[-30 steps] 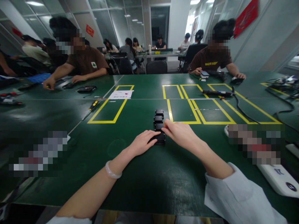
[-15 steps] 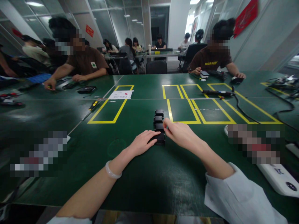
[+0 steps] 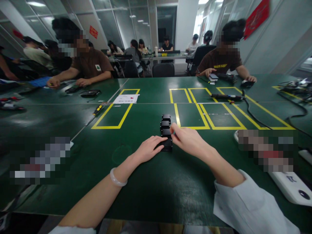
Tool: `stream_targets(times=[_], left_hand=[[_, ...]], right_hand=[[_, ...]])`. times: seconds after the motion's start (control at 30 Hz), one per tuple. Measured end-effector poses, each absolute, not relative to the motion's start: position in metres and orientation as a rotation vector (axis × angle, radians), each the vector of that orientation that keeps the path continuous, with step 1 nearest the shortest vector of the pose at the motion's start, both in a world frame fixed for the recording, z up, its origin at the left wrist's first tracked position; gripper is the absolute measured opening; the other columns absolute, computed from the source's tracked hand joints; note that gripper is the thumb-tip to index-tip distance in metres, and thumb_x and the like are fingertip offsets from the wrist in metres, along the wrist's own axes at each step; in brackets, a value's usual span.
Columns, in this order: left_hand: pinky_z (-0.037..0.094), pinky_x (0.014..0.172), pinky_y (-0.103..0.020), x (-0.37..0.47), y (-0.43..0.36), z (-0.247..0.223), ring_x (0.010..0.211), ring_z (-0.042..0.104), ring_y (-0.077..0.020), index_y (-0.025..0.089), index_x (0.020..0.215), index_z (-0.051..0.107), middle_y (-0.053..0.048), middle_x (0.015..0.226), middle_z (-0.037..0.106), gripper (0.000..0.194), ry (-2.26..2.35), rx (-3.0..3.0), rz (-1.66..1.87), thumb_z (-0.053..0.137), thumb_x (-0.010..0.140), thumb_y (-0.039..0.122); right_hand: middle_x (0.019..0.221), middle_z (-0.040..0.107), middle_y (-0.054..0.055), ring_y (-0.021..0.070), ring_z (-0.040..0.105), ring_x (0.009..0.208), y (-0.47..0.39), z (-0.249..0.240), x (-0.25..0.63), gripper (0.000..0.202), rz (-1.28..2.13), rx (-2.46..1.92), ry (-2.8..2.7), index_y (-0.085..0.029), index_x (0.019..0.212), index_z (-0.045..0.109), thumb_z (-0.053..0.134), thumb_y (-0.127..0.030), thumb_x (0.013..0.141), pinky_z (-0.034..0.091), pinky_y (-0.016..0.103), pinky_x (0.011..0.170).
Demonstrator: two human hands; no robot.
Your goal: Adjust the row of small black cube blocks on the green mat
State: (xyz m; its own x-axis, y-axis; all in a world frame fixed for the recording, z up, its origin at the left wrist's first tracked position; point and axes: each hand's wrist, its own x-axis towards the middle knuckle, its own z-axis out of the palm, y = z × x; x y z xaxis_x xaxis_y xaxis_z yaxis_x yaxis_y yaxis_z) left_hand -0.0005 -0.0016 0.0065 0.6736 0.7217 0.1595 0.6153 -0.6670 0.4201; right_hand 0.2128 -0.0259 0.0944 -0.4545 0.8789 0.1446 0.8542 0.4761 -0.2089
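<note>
Several small black blocks [image 3: 165, 124] stand in a row on the green table [image 3: 136, 191], running away from me. My left hand [image 3: 149, 149] rests its fingertips on the nearest black block [image 3: 167, 145], fingers apart, thumb at the block's near left side. From the right, my right hand [image 3: 186, 138] has its fingers curled together at the right edge of the second block [image 3: 166, 132]. Whatever is between those fingertips is too small or hidden to make out.
Yellow tape rectangles [image 3: 177, 115] mark the table beyond. A yellow-black screwdriver [image 3: 97, 110] and a paper sheet [image 3: 126, 98] lie left of centre. A black tool [image 3: 226, 97] with a cable lies right. A white device [image 3: 290, 187] is near right. Two people sit opposite.
My hands and the black blocks have not visibly moved. Across the table, the left person's hand has shifted slightly, and the right person's fingers have lifted and spread by a small device.
</note>
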Motion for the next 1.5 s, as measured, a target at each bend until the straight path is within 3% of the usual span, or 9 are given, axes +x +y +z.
stream_targets(times=[0.13, 0.33, 0.53, 0.73, 0.93, 1.17, 1.37, 1.5], left_hand=[[0.043, 0.096, -0.037, -0.0006, -0.0012, 0.0057, 0.111, 0.051, -0.0212, 0.026, 0.135, 0.044, -0.005, 0.125, 0.056, 0.038, 1.066, 2.554, 0.449, 0.039, 0.098, 0.035], [0.043, 0.096, -0.037, -0.0005, -0.0009, 0.0056, 0.11, 0.052, -0.0213, 0.026, 0.135, 0.044, -0.005, 0.124, 0.057, 0.039, 1.05, 2.567, 0.455, 0.039, 0.098, 0.035], [0.043, 0.096, -0.036, -0.0007, -0.0011, 0.005, 0.11, 0.052, -0.0209, 0.026, 0.133, 0.046, -0.005, 0.123, 0.057, 0.037, 1.057, 2.564, 0.468, 0.041, 0.098, 0.034], [0.044, 0.094, -0.036, -0.0012, -0.0013, 0.0055, 0.109, 0.052, -0.0205, 0.027, 0.135, 0.043, -0.004, 0.123, 0.057, 0.038, 1.051, 2.552, 0.461, 0.04, 0.098, 0.034], [0.044, 0.095, -0.037, -0.0018, -0.0007, 0.0037, 0.11, 0.052, -0.021, 0.026, 0.134, 0.045, -0.005, 0.125, 0.056, 0.038, 1.062, 2.558, 0.457, 0.039, 0.098, 0.035], [0.044, 0.095, -0.036, -0.0008, -0.0015, 0.0061, 0.111, 0.051, -0.0211, 0.027, 0.136, 0.043, -0.004, 0.125, 0.056, 0.039, 1.063, 2.555, 0.45, 0.039, 0.098, 0.035], [0.043, 0.096, -0.036, -0.0017, -0.0001, 0.0035, 0.109, 0.052, -0.0207, 0.026, 0.134, 0.045, -0.004, 0.124, 0.057, 0.038, 1.051, 2.57, 0.469, 0.041, 0.098, 0.035], [0.044, 0.095, -0.035, -0.0016, -0.0004, 0.0038, 0.109, 0.052, -0.0203, 0.027, 0.135, 0.044, -0.004, 0.123, 0.057, 0.038, 1.058, 2.562, 0.458, 0.04, 0.098, 0.035]], right_hand=[[0.076, 0.065, 0.003, 0.0156, 0.059, 0.065, -0.0254, 0.094, 0.2114, 0.018, 0.137, -1.544, -2.505, -0.02, 0.098, 0.048, 0.036, -0.033, 0.096, 0.025, 0.024, 0.053], [0.081, 0.066, 0.002, 0.0145, 0.059, 0.066, -0.0252, 0.0937, 0.2124, 0.014, 0.167, -1.49, -2.503, -0.02, 0.104, 0.046, 0.038, -0.024, 0.093, 0.026, 0.023, 0.054], [0.076, 0.065, 0.003, 0.016, 0.06, 0.066, -0.0251, 0.0945, 0.211, 0.02, 0.141, -1.569, -2.506, -0.02, 0.098, 0.048, 0.035, -0.035, 0.096, 0.025, 0.024, 0.054], [0.078, 0.065, 0.002, 0.0139, 0.057, 0.064, -0.0251, 0.0952, 0.2131, 0.014, 0.192, -1.522, -2.498, -0.02, 0.103, 0.046, 0.038, -0.025, 0.093, 0.026, 0.024, 0.054], [0.074, 0.064, 0.003, 0.0158, 0.058, 0.064, -0.0225, 0.0927, 0.2118, 0.021, 0.126, -1.568, -2.48, -0.02, 0.096, 0.048, 0.035, -0.037, 0.096, 0.023, 0.024, 0.052], [0.08, 0.065, 0.002, 0.0142, 0.058, 0.065, -0.0243, 0.0936, 0.2135, 0.016, 0.208, -1.52, -2.478, -0.02, 0.105, 0.046, 0.04, -0.024, 0.091, 0.025, 0.024, 0.054], [0.077, 0.066, 0.004, 0.0169, 0.06, 0.067, -0.0217, 0.0927, 0.2113, 0.022, 0.126, -1.615, -2.487, -0.02, 0.099, 0.049, 0.036, -0.037, 0.096, 0.024, 0.025, 0.053], [0.079, 0.066, 0.003, 0.0154, 0.059, 0.065, -0.0215, 0.0919, 0.2129, 0.015, 0.143, -1.564, -2.489, -0.02, 0.102, 0.047, 0.036, -0.028, 0.094, 0.024, 0.024, 0.053]])
